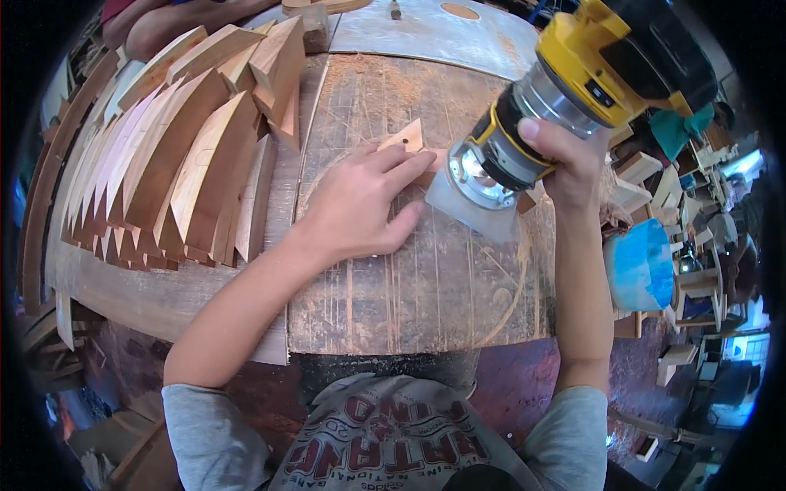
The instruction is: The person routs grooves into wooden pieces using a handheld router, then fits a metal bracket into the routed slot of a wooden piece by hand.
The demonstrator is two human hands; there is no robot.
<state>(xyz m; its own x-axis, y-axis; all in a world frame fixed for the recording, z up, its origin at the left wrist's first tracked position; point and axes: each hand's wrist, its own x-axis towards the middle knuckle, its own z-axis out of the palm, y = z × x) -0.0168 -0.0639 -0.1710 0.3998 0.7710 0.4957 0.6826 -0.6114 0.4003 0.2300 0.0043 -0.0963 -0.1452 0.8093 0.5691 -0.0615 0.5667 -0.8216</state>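
My left hand (366,204) lies flat, fingers spread, on a small pointed wooden piece (407,137) that rests on the scarred wooden workbench (409,286). My right hand (567,159) grips the body of a yellow and black hand router (573,90), tilted with its clear base plate (471,200) lifted just right of the wooden piece. The router's base hides the right end of the piece.
A row of several curved, pointed wooden blanks (180,164) leans on edge at the left of the bench. A blue bucket (640,266) stands at the right. Another person's limbs (164,20) show at the top left. A grey metal sheet (434,33) lies at the far edge.
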